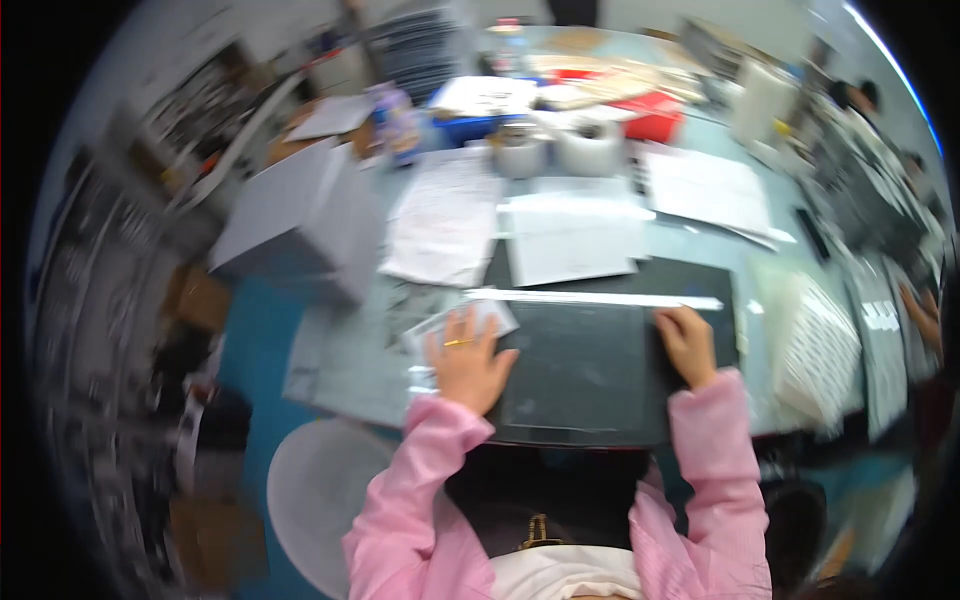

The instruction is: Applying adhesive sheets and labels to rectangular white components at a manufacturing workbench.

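Left hand (pixel 470 362) splays at nine o'clock; right hand (pixel 688 345) curls at three, grip unclear; nudges could skew the white strip (pixel 595 298).

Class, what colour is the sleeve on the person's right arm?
The right sleeve is pink, best seen in the head view.

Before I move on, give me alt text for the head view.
A person's left hand lies over a small white sheet and the right hand is curled beside a long white strip, at a dark mat on a table; papers and white rolls lie beyond.
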`<move>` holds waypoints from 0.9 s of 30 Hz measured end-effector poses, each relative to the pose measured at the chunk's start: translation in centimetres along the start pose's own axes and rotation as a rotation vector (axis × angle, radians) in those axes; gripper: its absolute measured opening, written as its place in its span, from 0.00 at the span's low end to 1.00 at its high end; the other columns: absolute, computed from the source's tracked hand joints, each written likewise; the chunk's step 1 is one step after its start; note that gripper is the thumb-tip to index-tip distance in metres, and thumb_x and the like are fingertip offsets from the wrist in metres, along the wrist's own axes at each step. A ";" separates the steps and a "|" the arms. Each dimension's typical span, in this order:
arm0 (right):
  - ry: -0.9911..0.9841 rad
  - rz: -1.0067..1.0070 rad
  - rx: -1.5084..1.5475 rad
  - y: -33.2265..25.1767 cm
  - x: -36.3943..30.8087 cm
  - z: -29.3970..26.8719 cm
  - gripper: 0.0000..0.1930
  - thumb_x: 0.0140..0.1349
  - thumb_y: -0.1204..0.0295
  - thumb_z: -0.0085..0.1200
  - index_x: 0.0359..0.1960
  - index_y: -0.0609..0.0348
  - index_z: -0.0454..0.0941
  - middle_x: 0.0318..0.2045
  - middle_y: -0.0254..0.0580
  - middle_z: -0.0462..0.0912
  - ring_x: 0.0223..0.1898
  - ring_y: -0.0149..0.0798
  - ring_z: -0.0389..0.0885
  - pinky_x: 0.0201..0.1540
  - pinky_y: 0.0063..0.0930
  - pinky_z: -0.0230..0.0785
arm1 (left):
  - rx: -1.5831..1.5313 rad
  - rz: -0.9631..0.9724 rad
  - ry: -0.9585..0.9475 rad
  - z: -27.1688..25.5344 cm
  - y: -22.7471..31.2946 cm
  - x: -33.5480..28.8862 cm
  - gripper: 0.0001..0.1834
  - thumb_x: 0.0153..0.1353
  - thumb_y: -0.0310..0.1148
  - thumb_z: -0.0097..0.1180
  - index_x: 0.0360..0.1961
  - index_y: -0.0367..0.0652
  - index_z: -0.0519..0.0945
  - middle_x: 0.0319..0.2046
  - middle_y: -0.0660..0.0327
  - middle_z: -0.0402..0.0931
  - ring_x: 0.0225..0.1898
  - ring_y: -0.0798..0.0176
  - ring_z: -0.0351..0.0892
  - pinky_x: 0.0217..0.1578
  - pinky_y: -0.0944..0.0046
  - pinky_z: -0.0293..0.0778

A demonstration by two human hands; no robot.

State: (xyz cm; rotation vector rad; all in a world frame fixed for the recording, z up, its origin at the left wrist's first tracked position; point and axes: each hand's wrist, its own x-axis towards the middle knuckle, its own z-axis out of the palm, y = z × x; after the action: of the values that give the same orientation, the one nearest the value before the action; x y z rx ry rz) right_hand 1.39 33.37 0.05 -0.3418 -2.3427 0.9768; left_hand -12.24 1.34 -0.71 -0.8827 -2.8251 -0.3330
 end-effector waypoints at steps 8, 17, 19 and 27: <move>0.022 -0.121 -0.062 1.7 -2.0 -1.7 0.03 0.60 0.75 0.56 0.33 0.59 0.81 0.32 0.44 0.81 0.38 0.49 0.79 0.42 0.38 0.71 | 0.069 -0.033 -0.060 0.2 1.2 0.4 0.32 0.65 0.52 0.52 0.69 0.55 0.65 0.71 0.55 0.57 0.72 0.47 0.52 0.66 0.38 0.46; 0.012 -0.151 -0.047 0.6 -2.0 -1.2 0.02 0.57 0.77 0.58 0.30 0.61 0.81 0.29 0.49 0.80 0.34 0.53 0.80 0.37 0.41 0.71 | -0.091 -0.015 0.038 1.0 -0.1 0.0 0.34 0.62 0.50 0.57 0.66 0.46 0.68 0.70 0.48 0.57 0.72 0.44 0.51 0.69 0.38 0.41; 0.018 -0.143 -0.040 0.3 -2.7 -2.4 0.02 0.57 0.80 0.56 0.31 0.63 0.80 0.28 0.49 0.79 0.33 0.52 0.79 0.37 0.40 0.71 | -0.054 0.069 0.109 -0.4 0.7 0.4 0.32 0.61 0.48 0.58 0.64 0.44 0.70 0.69 0.49 0.59 0.72 0.44 0.52 0.69 0.39 0.42; -0.080 -0.065 -0.008 -0.8 -2.4 -1.5 0.03 0.61 0.81 0.54 0.33 0.65 0.80 0.30 0.44 0.80 0.34 0.43 0.79 0.38 0.29 0.68 | 0.081 0.178 0.857 -14.8 -9.0 5.8 0.24 0.55 0.39 0.65 0.54 0.46 0.78 0.58 0.54 0.70 0.62 0.44 0.66 0.61 0.47 0.60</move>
State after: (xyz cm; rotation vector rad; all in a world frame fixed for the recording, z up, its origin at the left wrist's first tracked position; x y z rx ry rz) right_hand 4.19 32.65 0.52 -0.2323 -2.4142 0.9663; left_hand -20.82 -6.58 13.35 -0.7280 -1.9471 -0.4360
